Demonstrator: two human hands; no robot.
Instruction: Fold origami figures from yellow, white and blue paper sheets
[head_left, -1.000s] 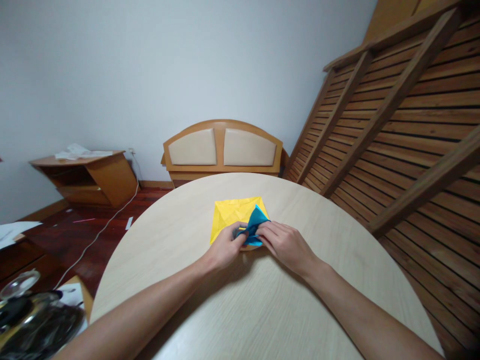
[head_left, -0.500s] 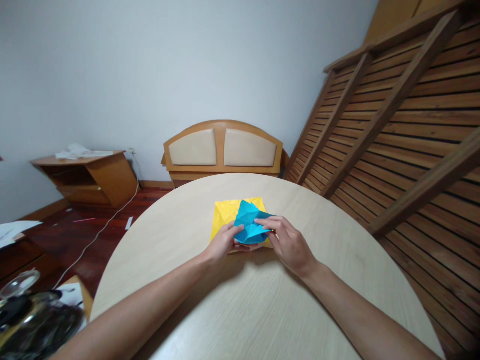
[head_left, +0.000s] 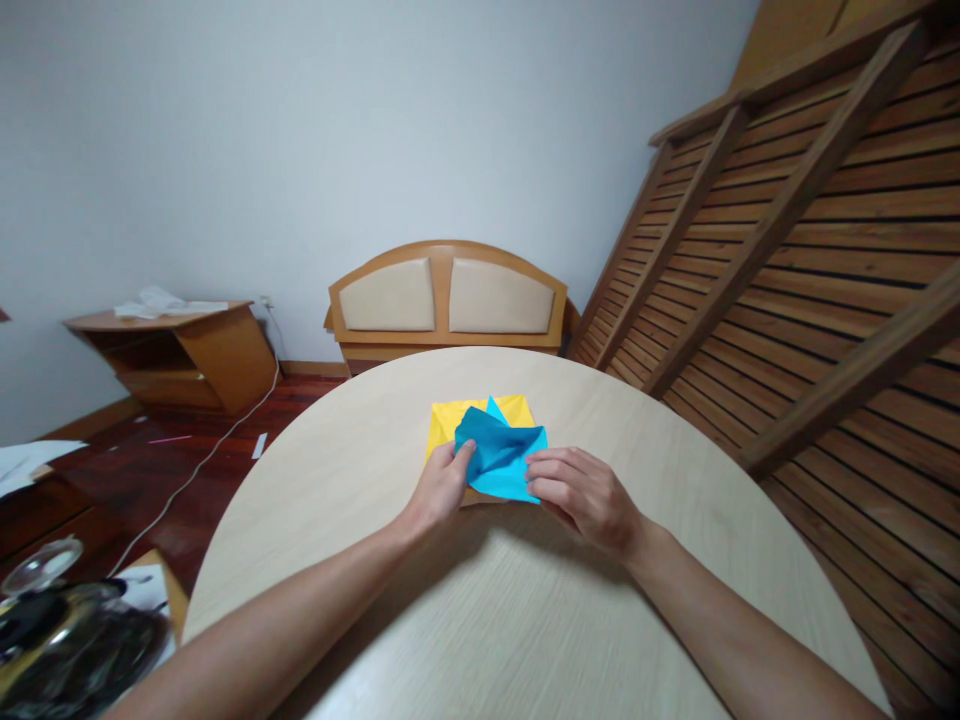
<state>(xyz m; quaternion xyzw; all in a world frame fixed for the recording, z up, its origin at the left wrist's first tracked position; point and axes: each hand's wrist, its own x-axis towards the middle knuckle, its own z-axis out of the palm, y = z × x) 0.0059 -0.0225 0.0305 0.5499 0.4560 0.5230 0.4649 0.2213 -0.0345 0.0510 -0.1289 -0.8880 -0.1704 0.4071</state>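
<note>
A creased sheet of blue paper [head_left: 499, 462], partly folded, is held between my two hands above the table. My left hand [head_left: 444, 485] pinches its left edge, thumb on top and the other fingers hidden beneath. At the right edge, my right hand [head_left: 589, 497] grips the paper with its fingers bent over the front; its thumb is hidden. One pointed blue flap stands up at the back. Behind and under the blue paper lies a yellow sheet of paper [head_left: 444, 418] with crease lines, mostly covered.
The round pale wooden table [head_left: 360, 440] carries the papers. Beyond it stands a headboard [head_left: 448, 290] against the wall. A slatted wooden bed frame [head_left: 750, 260] leans at the right. A low cabinet [head_left: 180, 350] and a white cable [head_left: 217, 450] are at the left.
The blue paper has been opened out wider, its front now showing a broad, smoother face. My right hand has shifted slightly right and down; my left hand keeps its hold.
</note>
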